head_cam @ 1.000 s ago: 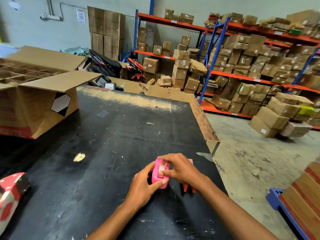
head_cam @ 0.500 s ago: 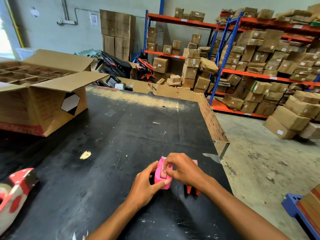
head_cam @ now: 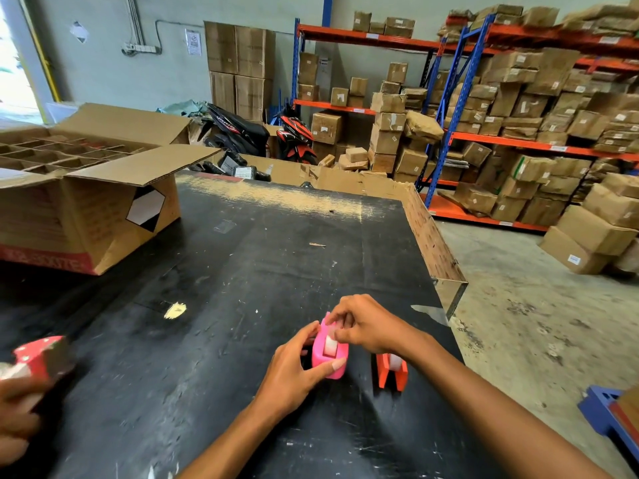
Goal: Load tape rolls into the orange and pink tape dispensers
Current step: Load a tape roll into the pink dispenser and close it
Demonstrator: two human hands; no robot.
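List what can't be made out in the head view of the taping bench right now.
- Small pink plastic tape dispenser: its front end is covered by the right hand, its side by the left hand.
- Small orange plastic tape dispenser: partly hidden behind the right forearm.
- Red white-spotted object at the left edge: motion-blurred and cut off.
- Labels on the shelved cardboard boxes: too small to read.

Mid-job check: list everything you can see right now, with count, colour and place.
pink dispenser: 1, pink, near table edge, white roll inside, held
orange dispenser: 1, orange, just right of the pink one
table: 1, black, scuffed
open box: 1, brown, far left on table, dividers inside
red spotted object: 1, red and white, left edge, blurred
shelves: orange and blue, back right, stacked with brown boxes
motorbikes: 2, black and red, behind table
another person's hand: 1, lower left
left hand: gripping pink dispenser
right hand: fingers at the roll
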